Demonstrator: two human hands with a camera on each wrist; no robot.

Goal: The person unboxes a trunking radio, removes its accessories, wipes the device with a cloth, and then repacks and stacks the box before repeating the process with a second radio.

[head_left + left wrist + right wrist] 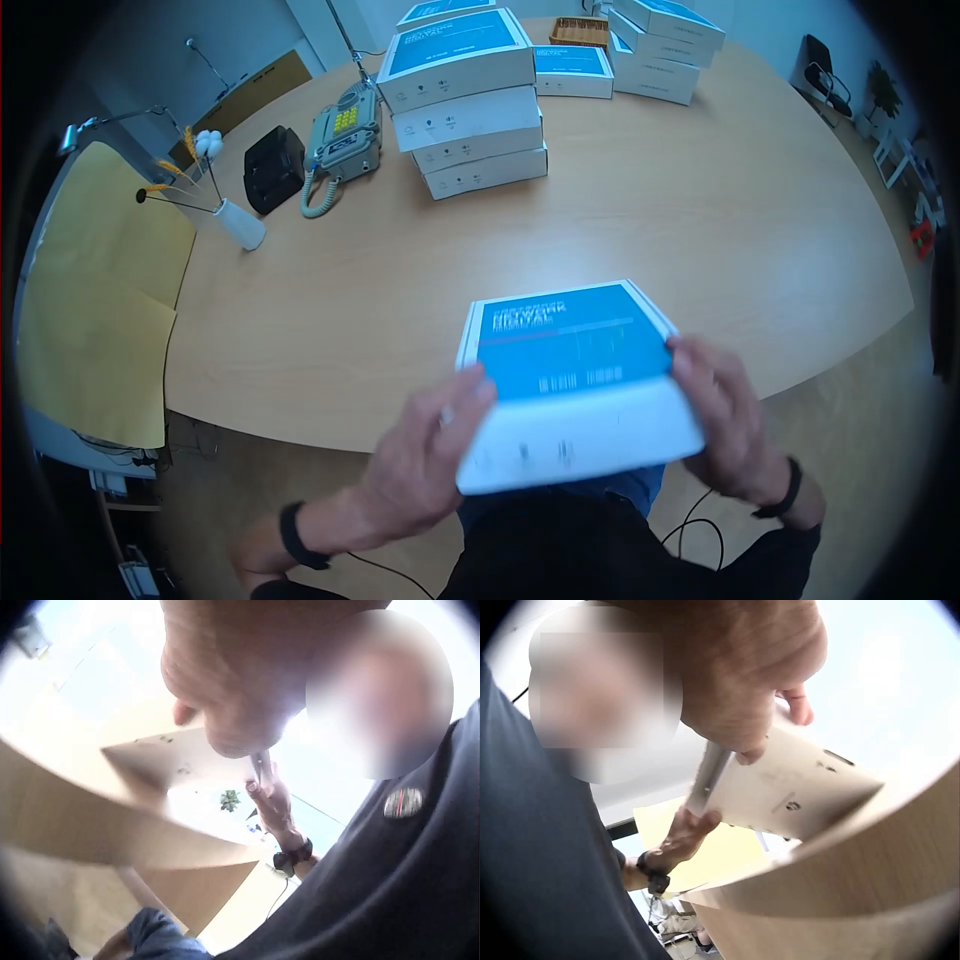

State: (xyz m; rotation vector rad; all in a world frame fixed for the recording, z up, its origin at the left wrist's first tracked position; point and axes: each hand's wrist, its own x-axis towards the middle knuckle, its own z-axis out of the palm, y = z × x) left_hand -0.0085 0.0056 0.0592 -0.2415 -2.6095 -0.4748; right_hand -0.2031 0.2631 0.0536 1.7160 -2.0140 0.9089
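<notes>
A white box with a blue printed top (pixel 575 340) is held between both hands at the table's near edge, its plain white side tilted toward the person. My left hand (pixel 430 440) grips its left side, thumb by the top edge. On the opposite side my right hand (pixel 725 415) grips the box near the right edge. From below, the left wrist view shows the box's underside (pixel 195 761) beyond the left hand (pixel 232 690). In the right wrist view the right hand (pixel 754 682) holds the box (pixel 780 784), and the left hand (pixel 682 844) shows at its far side.
Similar boxes stand stacked (pixel 470 135) at the table's back middle, with another stack (pixel 660 50) at the back right beside a wicker tray (pixel 580 32). A corded telephone (pixel 345 130), a black case (pixel 273 168) and a white vase (pixel 240 225) stand at the left.
</notes>
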